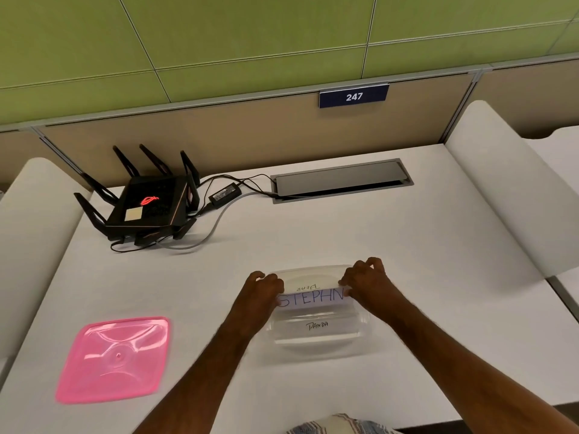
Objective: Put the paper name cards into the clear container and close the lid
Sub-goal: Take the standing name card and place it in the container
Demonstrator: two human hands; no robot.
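Note:
A clear container [316, 347] stands open on the white desk in front of me. Inside it lie a card reading "PANDA" [317, 326] and another with upside-down writing [305, 287] at the far side. My left hand [264, 288] and my right hand [366, 278] each pinch one end of a white name card with blue letters "STEPHN" [313, 300], holding it level over the container's middle. The pink lid [114, 360] lies flat on the desk to the left, apart from the container.
A black router with several antennas [147, 203] sits at the back left with a power brick [225, 193] and cables running to a desk cable hatch [341, 180]. White side panels [501, 189] rise on both sides. A partition with the sign 247 [354, 96] is behind.

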